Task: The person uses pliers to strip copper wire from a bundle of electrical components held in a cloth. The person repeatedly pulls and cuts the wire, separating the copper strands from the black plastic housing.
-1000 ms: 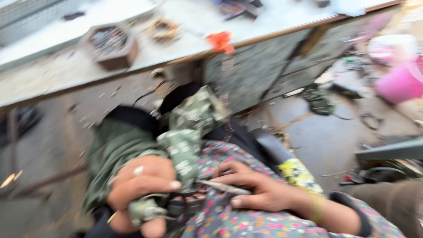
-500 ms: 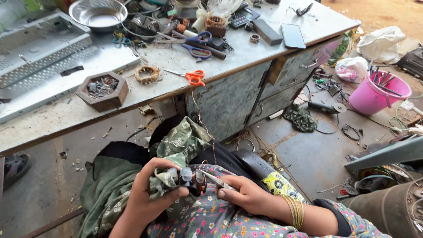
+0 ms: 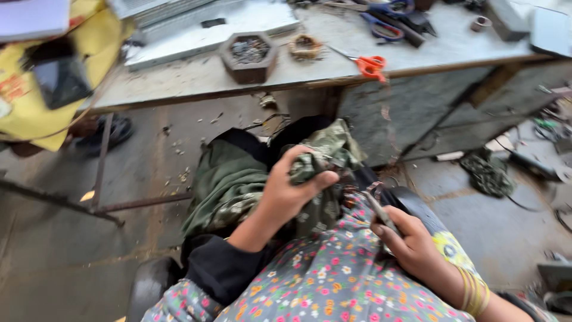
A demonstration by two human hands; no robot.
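Note:
My left hand (image 3: pixel 290 192) is closed around a bunched green patterned cloth (image 3: pixel 325 156) that lies over my lap. My right hand (image 3: pixel 411 245) grips a thin grey metal tool (image 3: pixel 378 207), its tip pointing up toward the cloth and a small dark part that the cloth mostly hides. A floral garment (image 3: pixel 322 280) covers my legs beneath both hands. Gold bangles sit on my right wrist (image 3: pixel 473 290).
A low dusty workbench (image 3: pixel 333 65) runs across the top, carrying orange-handled scissors (image 3: pixel 370 64), a hexagonal wooden dish (image 3: pixel 248 55), blue-handled scissors (image 3: pixel 381 27) and a metal tray (image 3: pixel 202 24). A yellow bag (image 3: pixel 42 83) hangs at left. Scraps and wires litter the concrete floor at right.
The view has swung left and closer. My left hand has lifted the cloth higher, and my right hand has dropped lower and to the right with the tool.

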